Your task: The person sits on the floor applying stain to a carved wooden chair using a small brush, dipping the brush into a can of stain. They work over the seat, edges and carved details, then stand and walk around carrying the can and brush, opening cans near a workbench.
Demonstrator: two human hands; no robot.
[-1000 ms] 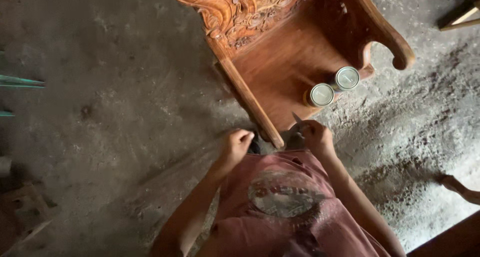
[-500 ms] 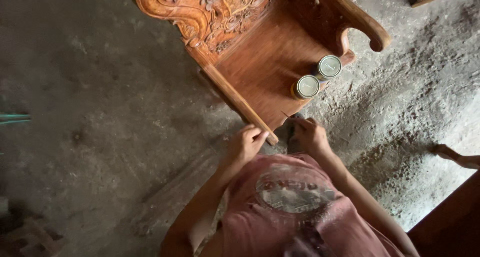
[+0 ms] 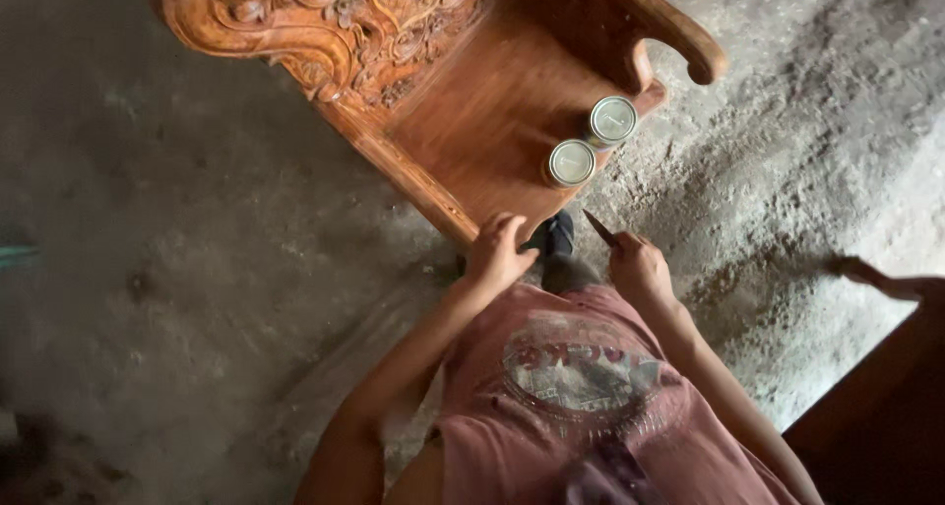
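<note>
I look straight down on a carved reddish wooden chair (image 3: 472, 121) standing on a dusty floor. My left hand (image 3: 497, 254) rests with spread fingers on the near edge of the chair's seat. My right hand (image 3: 638, 267) is closed around a thin pointed tool (image 3: 600, 229), its tip aimed up-left toward the seat's front corner. Two small round tins (image 3: 571, 162) (image 3: 612, 120) with pale lids stand side by side on the seat, a short way beyond both hands. My pink printed shirt fills the lower middle of the view.
The chair's ornate carved back (image 3: 295, 23) lies to the upper left and a curved armrest (image 3: 679, 42) to the upper right. My dark shoe (image 3: 558, 237) shows between my hands. A dark wooden piece (image 3: 876, 407) sits at the lower right. Grey dusty concrete surrounds everything.
The view has shifted so the chair sits higher in frame. My left hand has settled onto the seat edge. My right hand has moved slightly right, and the pointed tool now shows clearly.
</note>
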